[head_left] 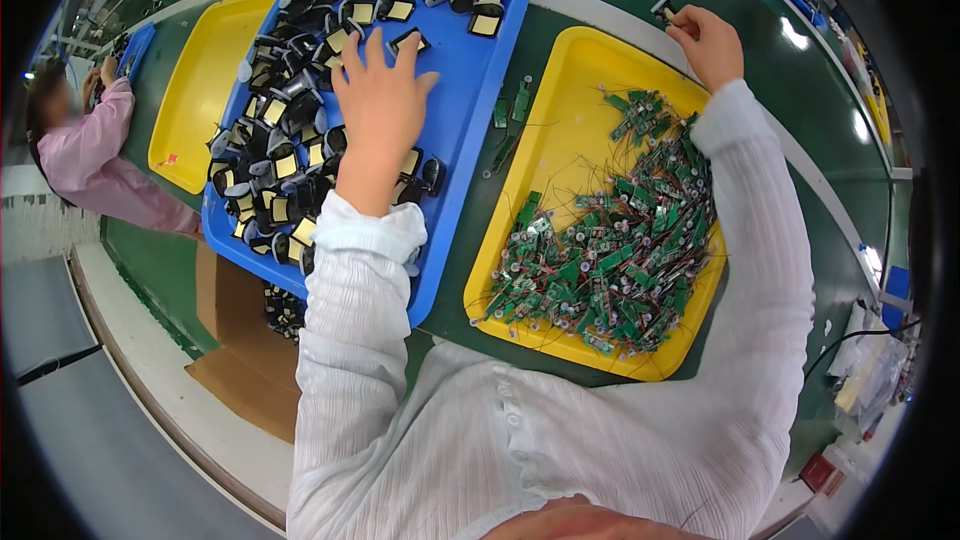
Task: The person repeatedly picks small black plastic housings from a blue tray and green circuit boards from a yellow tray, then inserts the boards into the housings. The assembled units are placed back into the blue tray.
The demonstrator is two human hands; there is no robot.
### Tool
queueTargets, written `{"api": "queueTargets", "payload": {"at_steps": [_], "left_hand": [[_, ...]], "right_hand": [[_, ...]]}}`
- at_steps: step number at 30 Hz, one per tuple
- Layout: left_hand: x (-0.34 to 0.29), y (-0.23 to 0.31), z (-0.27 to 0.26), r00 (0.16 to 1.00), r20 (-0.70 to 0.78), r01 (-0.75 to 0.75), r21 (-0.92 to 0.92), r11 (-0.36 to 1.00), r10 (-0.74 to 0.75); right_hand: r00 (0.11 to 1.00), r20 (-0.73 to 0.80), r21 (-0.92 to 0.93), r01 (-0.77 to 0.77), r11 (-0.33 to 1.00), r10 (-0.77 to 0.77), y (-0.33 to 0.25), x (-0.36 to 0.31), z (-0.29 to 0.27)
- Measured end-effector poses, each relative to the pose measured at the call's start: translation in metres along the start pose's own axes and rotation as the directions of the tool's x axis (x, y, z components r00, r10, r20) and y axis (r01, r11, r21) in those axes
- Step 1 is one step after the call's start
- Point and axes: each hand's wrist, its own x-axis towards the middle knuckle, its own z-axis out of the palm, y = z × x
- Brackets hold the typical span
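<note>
My left hand [382, 105] is over the blue tray [478, 70], fingers spread, holding nothing that I can see. Its fingertips are close to a black plastic part with a cream pad [408, 41]; whether they touch it I cannot tell. Many similar black and grey parts [275, 112] lie heaped along the tray's left side. Out beyond the yellow tray [575, 65], my right hand [712, 48] pinches a small black part [663, 9] between thumb and fingers. Green circuit boards with thin wires [610, 260] fill much of that yellow tray.
Several loose circuit boards [521, 100] lie on the green table between the trays. A second yellow tray [205, 90] stands left of the blue one. At the far left works a person in pink [95, 140]. A cardboard box [240, 365] with black parts sits below the blue tray.
</note>
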Motion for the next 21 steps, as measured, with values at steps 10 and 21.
{"api": "queueTargets", "payload": {"at_steps": [10,21], "left_hand": [[0.013,0.009,-0.015,0.99,0.139,0.061,-0.187,0.981,-0.035],[-0.002,0.061,-0.058,0.995,-0.048,-0.09,-0.772,0.63,0.084]], "right_hand": [[0.984,0.043,-0.004,0.174,0.985,-0.174,0.012,-0.007,-0.004],[0.766,0.221,0.046,0.611,0.791,-0.604,-0.063,-0.078,-0.015]]}}
